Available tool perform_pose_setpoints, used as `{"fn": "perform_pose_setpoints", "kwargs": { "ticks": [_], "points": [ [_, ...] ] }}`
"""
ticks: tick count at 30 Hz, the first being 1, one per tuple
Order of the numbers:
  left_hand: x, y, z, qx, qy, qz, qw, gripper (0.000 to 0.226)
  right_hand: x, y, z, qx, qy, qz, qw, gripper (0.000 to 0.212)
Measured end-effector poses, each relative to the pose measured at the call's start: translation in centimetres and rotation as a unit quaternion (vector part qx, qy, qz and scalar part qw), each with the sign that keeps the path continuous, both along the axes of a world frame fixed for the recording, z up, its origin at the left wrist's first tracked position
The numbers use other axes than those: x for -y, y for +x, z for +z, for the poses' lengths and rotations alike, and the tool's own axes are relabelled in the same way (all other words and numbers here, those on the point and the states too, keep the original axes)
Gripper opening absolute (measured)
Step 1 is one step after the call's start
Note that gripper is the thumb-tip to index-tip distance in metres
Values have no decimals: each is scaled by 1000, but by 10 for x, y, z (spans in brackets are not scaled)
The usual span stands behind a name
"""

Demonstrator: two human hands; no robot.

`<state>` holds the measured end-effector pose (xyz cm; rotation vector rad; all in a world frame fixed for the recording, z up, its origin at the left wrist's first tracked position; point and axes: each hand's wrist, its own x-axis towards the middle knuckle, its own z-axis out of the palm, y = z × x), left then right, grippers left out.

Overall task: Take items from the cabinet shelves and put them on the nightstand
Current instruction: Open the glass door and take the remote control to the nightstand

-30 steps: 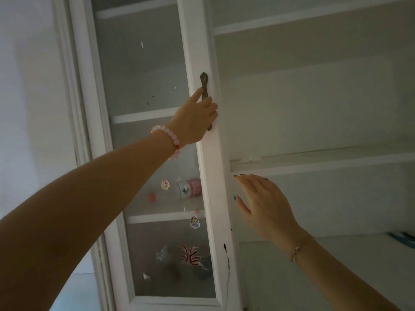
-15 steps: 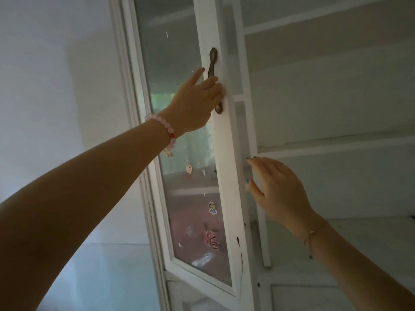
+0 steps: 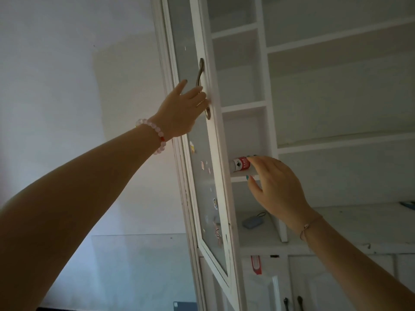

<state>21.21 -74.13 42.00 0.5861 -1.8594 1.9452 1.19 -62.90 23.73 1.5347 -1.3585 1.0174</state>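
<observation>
A white cabinet with a glass door [image 3: 203, 176] stands swung open toward me. My left hand [image 3: 182, 108] grips the door's dark metal handle [image 3: 200, 72]. On a narrow shelf [image 3: 243, 178] behind the door lies a small red and white can [image 3: 240, 164] on its side. My right hand [image 3: 272, 182] reaches toward the can, fingers spread, fingertips at its right end and thumb just below it; it holds nothing. A grey pouch with a black cord [image 3: 252, 221] lies on the shelf below.
Wide white shelves [image 3: 345, 142] run off to the right, with something blue [image 3: 409, 205] at the far right edge. Lower cabinet doors with dark handles [image 3: 292, 303] and a red tag [image 3: 256, 264] sit under the shelves. A white wall fills the left.
The glass door has swung open to the left under my left hand, uncovering the narrow shelves. My right hand has moved up to the red and white can.
</observation>
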Motion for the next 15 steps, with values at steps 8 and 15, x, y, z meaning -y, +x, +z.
{"fn": "perform_pose_setpoints", "kwargs": {
  "ticks": [8,15],
  "points": [
    [5,70,-7,-27,42,-8,999,44,4,37,0,-9,21,24,999,37],
    [18,125,-14,-58,64,29,996,46,21,60,-26,-7,47,53,998,42]
  ]
}}
